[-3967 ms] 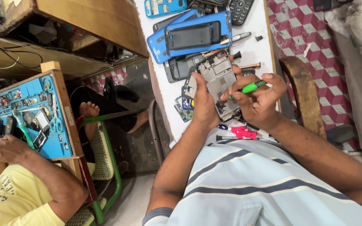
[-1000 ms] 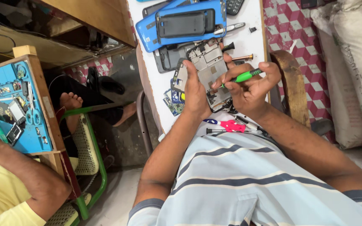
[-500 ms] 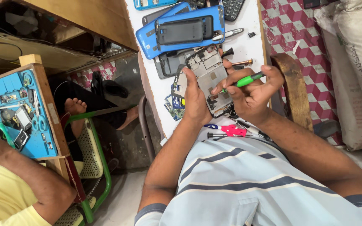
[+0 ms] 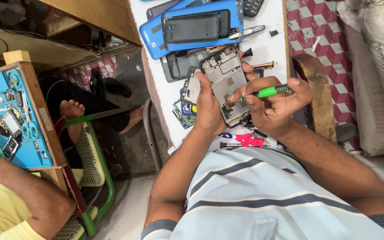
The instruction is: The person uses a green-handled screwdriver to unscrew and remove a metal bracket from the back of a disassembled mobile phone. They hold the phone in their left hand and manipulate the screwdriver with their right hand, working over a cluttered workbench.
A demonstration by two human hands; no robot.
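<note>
The left hand (image 4: 207, 106) grips an opened phone (image 4: 226, 82) by its long side, thumb across the edge, holding it up just above the near edge of the white table (image 4: 272, 44). The right hand (image 4: 274, 104) pinches a green-handled screwdriver (image 4: 270, 91) between thumb and fingers, its tip pointing into the lower half of the phone's bare inside.

To do this step well, the phone seems best kept steady against the left palm while the tool is turned with the fingertips only, tip square on the screw; a slanted tip could slip and scrape the board.

Room is tight. Just beyond the phone lie a dark phone frame (image 4: 178, 64) and a blue mat (image 4: 156, 33) carrying a black back cover (image 4: 192, 27); small circuit boards (image 4: 184, 116) sit at the table's left edge. A red-handled tool (image 4: 245, 140) lies at the near edge, touching the person's striped shirt. A loose black bit (image 4: 274, 33) sits near the right edge, where a small part could easily roll off. A wooden chair arm (image 4: 316, 93) stands close beside the right wrist, limiting elbow swing that way. To the far left, well apart, another person works at a separate blue tray (image 4: 41, 146).
</note>
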